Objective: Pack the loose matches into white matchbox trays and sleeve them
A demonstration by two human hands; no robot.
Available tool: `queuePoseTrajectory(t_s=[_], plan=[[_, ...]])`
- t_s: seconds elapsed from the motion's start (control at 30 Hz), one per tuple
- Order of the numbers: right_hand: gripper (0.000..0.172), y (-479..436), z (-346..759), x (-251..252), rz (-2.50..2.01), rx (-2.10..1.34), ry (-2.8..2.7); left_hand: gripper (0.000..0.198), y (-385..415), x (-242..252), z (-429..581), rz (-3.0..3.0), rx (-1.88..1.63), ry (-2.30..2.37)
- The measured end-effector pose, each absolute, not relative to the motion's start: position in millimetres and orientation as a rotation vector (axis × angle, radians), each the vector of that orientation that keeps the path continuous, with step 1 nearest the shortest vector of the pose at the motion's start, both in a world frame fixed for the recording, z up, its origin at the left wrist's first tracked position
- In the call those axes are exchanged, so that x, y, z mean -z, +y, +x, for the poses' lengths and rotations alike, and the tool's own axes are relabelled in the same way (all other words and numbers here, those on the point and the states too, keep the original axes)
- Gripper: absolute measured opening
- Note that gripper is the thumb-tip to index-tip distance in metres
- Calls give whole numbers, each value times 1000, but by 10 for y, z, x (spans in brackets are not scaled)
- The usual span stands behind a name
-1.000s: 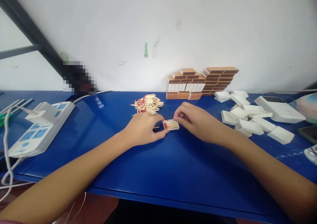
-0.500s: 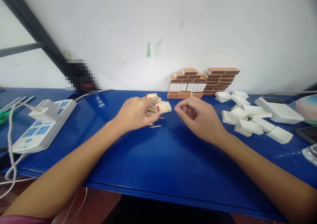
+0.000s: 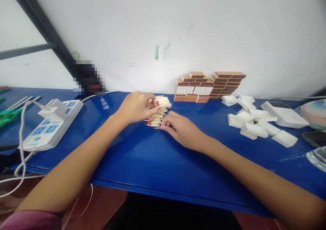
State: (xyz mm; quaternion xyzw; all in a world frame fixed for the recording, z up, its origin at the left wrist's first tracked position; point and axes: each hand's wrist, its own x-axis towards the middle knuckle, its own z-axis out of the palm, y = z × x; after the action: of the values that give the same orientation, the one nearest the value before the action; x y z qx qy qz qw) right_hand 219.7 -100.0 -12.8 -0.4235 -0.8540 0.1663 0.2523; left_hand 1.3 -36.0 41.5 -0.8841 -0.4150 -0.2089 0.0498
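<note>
My left hand (image 3: 137, 107) is closed on a small white matchbox tray (image 3: 166, 102), held tilted above the far side of a pile of matches. Several red-headed matches lie inside the tray. Below it the loose match pile (image 3: 159, 117) spreads over the blue table, partly hidden by my left fingers. At the pile's near right edge, my right hand (image 3: 179, 128) has thumb and fingertips pinched at the end of a single match (image 3: 157, 128), whose red head points left.
Stacked matchboxes (image 3: 225, 84) stand against the wall. Several white trays (image 3: 254, 130) lie heaped at the right, beside a white device (image 3: 285, 114). A power strip (image 3: 48, 128) with a plugged-in cable sits at the left, near green scissors (image 3: 10, 116).
My right hand has moved left to the matches and closed at a single match. My left hand has carried the tray slightly up and left. The camera view has shifted a little.
</note>
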Motion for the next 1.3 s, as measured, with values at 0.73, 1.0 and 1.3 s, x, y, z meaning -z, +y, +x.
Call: queuePoseTrajectory(t_s=[0.73,1.0,1.3], plan=[[10,-990,1957,160,-1213,-366,-2371,42,-373,-386,22,-2682,608,-1236],[13,-1057,1998,77,-1332,-343,-2493,41,-379,-393,20,-2682,604,-1226],[12,-1049,2343,-11,-1283,-295,-2430,40,-410,-374,51,-2670,501,-1224]])
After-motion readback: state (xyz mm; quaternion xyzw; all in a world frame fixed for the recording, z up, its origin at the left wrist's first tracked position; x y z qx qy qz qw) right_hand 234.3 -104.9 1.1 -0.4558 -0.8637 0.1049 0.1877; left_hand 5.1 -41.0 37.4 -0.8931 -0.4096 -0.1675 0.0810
